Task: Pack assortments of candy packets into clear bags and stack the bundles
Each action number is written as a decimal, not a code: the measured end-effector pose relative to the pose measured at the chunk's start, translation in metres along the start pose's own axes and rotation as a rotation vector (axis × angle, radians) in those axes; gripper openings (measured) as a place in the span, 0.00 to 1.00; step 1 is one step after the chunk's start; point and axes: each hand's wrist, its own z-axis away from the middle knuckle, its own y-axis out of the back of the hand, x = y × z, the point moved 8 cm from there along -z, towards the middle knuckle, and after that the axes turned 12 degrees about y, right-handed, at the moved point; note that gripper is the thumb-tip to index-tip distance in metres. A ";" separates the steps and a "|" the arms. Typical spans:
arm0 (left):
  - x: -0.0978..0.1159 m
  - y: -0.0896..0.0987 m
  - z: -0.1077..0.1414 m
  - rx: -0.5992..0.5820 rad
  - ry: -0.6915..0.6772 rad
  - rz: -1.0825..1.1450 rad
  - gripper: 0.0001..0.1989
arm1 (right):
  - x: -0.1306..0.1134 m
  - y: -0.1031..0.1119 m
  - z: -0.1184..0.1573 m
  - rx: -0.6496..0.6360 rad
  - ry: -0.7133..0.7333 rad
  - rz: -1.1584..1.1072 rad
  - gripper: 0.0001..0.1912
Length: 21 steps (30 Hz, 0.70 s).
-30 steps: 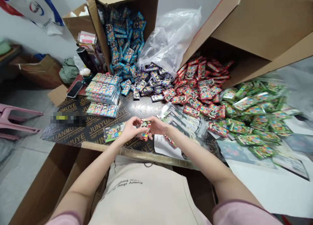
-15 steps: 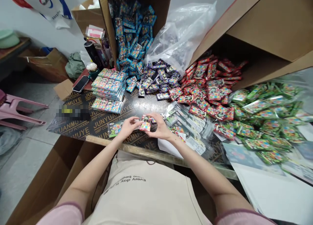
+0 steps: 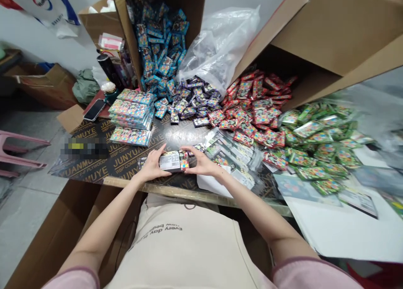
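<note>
Now our left hand (image 3: 151, 166) and right hand (image 3: 200, 162) have moved wider, fingers half open, holding a small pack (image 3: 171, 160) between them.

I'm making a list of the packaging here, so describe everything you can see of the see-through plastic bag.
The plastic bag looks like thin, whitish, translucent film, crinkled and shiny. It stands loosely puffed up, its top edge ragged, between the box of blue packets and the large open box. Dark shapes show dimly through it. Its lower end meets the pile of purple packets. Neither hand touches it; no print is readable.
</note>
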 end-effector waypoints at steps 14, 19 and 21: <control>0.007 -0.021 -0.005 0.032 0.116 -0.436 0.47 | 0.002 0.133 0.118 0.534 -0.438 0.560 0.32; 0.002 -0.035 -0.004 -0.080 0.082 -0.594 0.44 | 0.031 0.257 0.277 0.825 -1.218 0.956 0.42; 0.007 -0.037 -0.008 -0.073 0.037 -0.558 0.45 | 0.039 0.275 0.312 0.760 -1.357 0.913 0.42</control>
